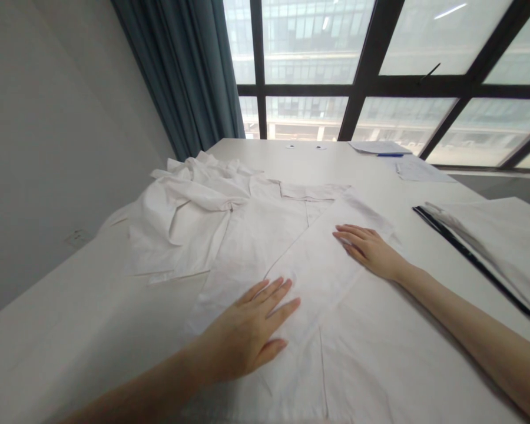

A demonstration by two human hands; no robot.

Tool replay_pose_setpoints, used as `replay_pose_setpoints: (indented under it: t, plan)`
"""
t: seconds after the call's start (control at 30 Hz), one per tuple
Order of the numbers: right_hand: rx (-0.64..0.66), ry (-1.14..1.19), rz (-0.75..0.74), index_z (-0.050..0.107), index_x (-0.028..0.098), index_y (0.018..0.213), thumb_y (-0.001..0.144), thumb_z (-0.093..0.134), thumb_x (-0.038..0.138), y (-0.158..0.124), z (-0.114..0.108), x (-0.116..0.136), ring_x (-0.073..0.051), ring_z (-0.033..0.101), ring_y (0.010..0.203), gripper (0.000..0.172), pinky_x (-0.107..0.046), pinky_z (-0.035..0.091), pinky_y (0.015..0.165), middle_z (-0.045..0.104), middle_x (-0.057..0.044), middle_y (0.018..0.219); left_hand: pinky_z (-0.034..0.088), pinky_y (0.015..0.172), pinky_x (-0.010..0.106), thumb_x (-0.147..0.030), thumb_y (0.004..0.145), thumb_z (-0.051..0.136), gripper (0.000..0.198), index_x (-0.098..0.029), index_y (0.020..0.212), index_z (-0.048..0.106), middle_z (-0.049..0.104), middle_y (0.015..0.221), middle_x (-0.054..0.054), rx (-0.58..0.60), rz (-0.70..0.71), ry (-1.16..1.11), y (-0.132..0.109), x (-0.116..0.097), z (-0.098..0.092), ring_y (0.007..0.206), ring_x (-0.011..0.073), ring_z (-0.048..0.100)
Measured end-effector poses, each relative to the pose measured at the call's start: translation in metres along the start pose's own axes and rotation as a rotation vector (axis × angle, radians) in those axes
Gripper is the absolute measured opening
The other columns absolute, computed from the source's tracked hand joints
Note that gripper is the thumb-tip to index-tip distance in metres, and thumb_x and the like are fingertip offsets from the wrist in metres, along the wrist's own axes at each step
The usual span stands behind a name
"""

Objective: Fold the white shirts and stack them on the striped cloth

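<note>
where white cloth (309, 253) lies spread — two hands (236, 335) (373, 252) rest flat.

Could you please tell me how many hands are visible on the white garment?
2. The left hand rests, fingers spread, on the garment, nearer the camera; the right hand rests farther away, toward its right side.

Left hand (242, 333) and right hand (368, 250) laid palm-down, fingers extended, on white garment (311, 265) spread on bench (101, 335). Bunched white fabric (159, 209) to garment's left. Folded white material (503, 235) at right. Papers (373, 146), blue pen (389, 155) at far end, near window (309, 44).
</note>
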State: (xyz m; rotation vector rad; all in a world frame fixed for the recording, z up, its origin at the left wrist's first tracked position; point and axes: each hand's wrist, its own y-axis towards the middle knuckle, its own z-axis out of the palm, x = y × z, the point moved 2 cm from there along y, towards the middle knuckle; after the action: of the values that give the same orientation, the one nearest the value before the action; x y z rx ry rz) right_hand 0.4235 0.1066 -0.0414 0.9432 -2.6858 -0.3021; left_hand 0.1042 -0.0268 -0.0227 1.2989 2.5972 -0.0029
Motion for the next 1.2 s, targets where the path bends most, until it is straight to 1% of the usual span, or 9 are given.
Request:
replay_pose_setpoints:
  t: [0.13, 0.23, 0.33, 0.4, 0.53, 0.73, 0.83, 0.97, 1.2]
  plan:
    - [0.085, 0.066, -0.146, 0.05, 0.031, 0.14, 0.098, 0.039, 0.029, 0.003, -0.005, 0.019, -0.025, 0.041, 0.137, 0.043, -0.05, 0.034, 0.109, 0.049, -0.005, 0.147, 0.029, 0.116, 0.043, -0.03, 0.091, 0.056, 0.06, -0.018, 0.147, 0.037, 0.032, 0.156, 0.015, 0.055, 0.052, -0.021, 0.001, -0.004, -0.002, 0.144, 0.0271, 0.029]
    - [0.191, 0.151, -0.243, 0.043, 0.036, 0.145, 0.1, 0.039, 0.032, 0.005, -0.005, 0.041, -0.022, 0.036, 0.141, 0.046, -0.046, 0.03, 0.114, 0.046, 0.001, 0.149, 0.032, 0.115, 0.045, -0.034, 0.091, 0.056, 0.062, -0.021, 0.148, 0.036, 0.03, 0.156, 0.015, 0.089, 0.072, -0.033, 0.001, -0.006, -0.004, 0.144, 0.0294, 0.029]
    - [0.273, 0.182, -0.258, 0.034, 0.037, 0.149, 0.101, 0.036, 0.036, 0.007, 0.0, 0.055, -0.021, 0.031, 0.143, 0.048, -0.047, 0.025, 0.116, 0.039, 0.002, 0.153, 0.032, 0.113, 0.048, -0.037, 0.091, 0.057, 0.061, -0.023, 0.147, 0.038, 0.029, 0.156, 0.016, 0.089, 0.082, -0.058, 0.0, -0.006, -0.005, 0.144, 0.0321, 0.029]
    - [0.297, 0.181, -0.243, 0.029, 0.038, 0.151, 0.101, 0.036, 0.039, 0.01, 0.003, 0.055, -0.023, 0.028, 0.144, 0.05, -0.049, 0.022, 0.117, 0.034, 0.002, 0.156, 0.032, 0.114, 0.049, -0.038, 0.092, 0.058, 0.06, -0.024, 0.147, 0.039, 0.029, 0.156, 0.015, 0.082, 0.091, -0.08, -0.001, -0.005, -0.005, 0.143, 0.0325, 0.029]
    - [0.286, 0.115, -0.145, 0.027, 0.037, 0.152, 0.1, 0.034, 0.049, 0.021, 0.009, 0.034, -0.025, 0.024, 0.146, 0.054, -0.052, 0.021, 0.116, 0.029, 0.0, 0.158, 0.029, 0.115, 0.049, -0.042, 0.093, 0.056, 0.06, -0.028, 0.148, 0.036, 0.025, 0.158, 0.012, 0.081, 0.095, -0.104, -0.002, -0.003, -0.005, 0.145, 0.0317, 0.026]
    - [0.266, -0.088, 0.079, 0.028, 0.031, 0.153, 0.098, 0.02, 0.06, 0.044, 0.019, -0.013, -0.026, 0.019, 0.147, 0.062, -0.051, 0.021, 0.117, 0.023, -0.002, 0.16, 0.024, 0.117, 0.05, -0.049, 0.096, 0.048, 0.061, -0.032, 0.152, 0.027, 0.017, 0.161, 0.011, 0.166, 0.09, -0.075, -0.003, -0.003, -0.002, 0.147, 0.0303, 0.017]
    - [0.25, -0.137, 0.151, 0.025, 0.032, 0.154, 0.097, 0.017, 0.061, 0.052, 0.022, -0.034, -0.025, 0.019, 0.147, 0.064, -0.05, 0.02, 0.117, 0.022, -0.001, 0.16, 0.023, 0.117, 0.05, -0.049, 0.097, 0.047, 0.061, -0.033, 0.152, 0.026, 0.016, 0.161, 0.011, 0.173, 0.089, -0.076, -0.004, -0.003, -0.002, 0.147, 0.0304, 0.017]
    - [0.231, -0.195, 0.308, 0.025, 0.032, 0.154, 0.096, 0.017, 0.061, 0.06, 0.023, -0.063, -0.023, 0.021, 0.147, 0.065, -0.048, 0.021, 0.117, 0.022, 0.001, 0.16, 0.022, 0.118, 0.05, -0.049, 0.096, 0.049, 0.062, -0.033, 0.152, 0.028, 0.018, 0.161, 0.01, 0.15, 0.095, -0.092, -0.004, -0.003, -0.002, 0.147, 0.0308, 0.019]
    - [0.18, -0.24, 0.456, 0.031, 0.025, 0.152, 0.096, 0.019, 0.057, 0.077, 0.023, -0.103, -0.027, 0.025, 0.145, 0.065, -0.055, 0.022, 0.115, 0.028, -0.007, 0.159, 0.022, 0.118, 0.049, -0.049, 0.094, 0.052, 0.063, -0.032, 0.151, 0.03, 0.019, 0.161, 0.011, 0.155, 0.094, -0.104, -0.004, -0.003, -0.003, 0.147, 0.0312, 0.02]
